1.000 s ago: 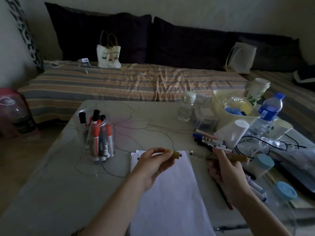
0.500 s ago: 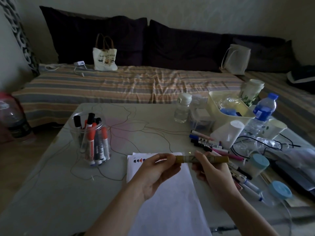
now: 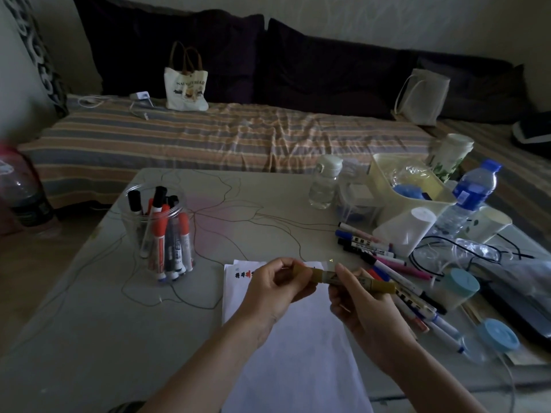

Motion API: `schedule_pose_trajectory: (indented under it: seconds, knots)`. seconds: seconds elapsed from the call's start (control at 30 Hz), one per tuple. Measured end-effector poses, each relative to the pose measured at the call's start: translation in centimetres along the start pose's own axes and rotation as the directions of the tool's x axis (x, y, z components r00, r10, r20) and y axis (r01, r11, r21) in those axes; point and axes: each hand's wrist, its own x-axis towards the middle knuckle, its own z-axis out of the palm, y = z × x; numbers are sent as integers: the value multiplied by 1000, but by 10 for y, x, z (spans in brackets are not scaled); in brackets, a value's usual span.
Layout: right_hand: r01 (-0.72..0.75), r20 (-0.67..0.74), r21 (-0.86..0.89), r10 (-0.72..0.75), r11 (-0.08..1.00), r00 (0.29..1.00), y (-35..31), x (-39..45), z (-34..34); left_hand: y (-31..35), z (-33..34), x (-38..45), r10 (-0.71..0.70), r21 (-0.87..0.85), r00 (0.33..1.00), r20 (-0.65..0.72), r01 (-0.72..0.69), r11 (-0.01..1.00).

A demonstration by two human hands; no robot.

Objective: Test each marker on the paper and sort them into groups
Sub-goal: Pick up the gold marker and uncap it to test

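Observation:
A gold-brown marker (image 3: 343, 278) lies level above the white paper (image 3: 295, 347), held between both hands. My left hand (image 3: 275, 289) pinches its cap end on the left. My right hand (image 3: 362, 305) grips the barrel from below. The cap sits on the marker's end. Small red and black test marks show at the paper's top left corner. A clear jar (image 3: 158, 231) with several red and black markers stands to the left. A loose pile of markers (image 3: 384, 263) lies on the table to the right of the paper.
On the pale table (image 3: 89, 308), the right side is crowded: a cream bin (image 3: 384, 177), a small clear bottle (image 3: 325, 183), a blue-capped water bottle (image 3: 468, 198), white cups, black cables and blue lids (image 3: 496, 335). A striped bed with bags lies behind.
One second ago the cap in my left hand was apart from the marker in my right. The hands came together and the cap now sits on the marker's end.

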Motion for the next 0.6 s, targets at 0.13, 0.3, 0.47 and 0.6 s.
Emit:
schedule_pose_trajectory:
  seconds: [0.13, 0.3, 0.47, 0.6]
  knots:
    - [-57, 51, -33, 59, 998, 997, -7, 10, -18, 7, -9, 11, -2, -102, 999, -43, -2, 995]
    - [171, 175, -820, -46, 547, 983, 6, 12, -36, -5, -17, 20, 66, 144, 995, -73, -55, 988]
    - [233, 204, -910, -119, 343, 972, 21, 26, -29, -28, -8, 27, 137, 490, 991, 1, -119, 864]
    - [34, -21, -981, -281, 191, 960, 15, 38, -58, -27, -22, 32, 190, 707, 981, -23, -118, 697]
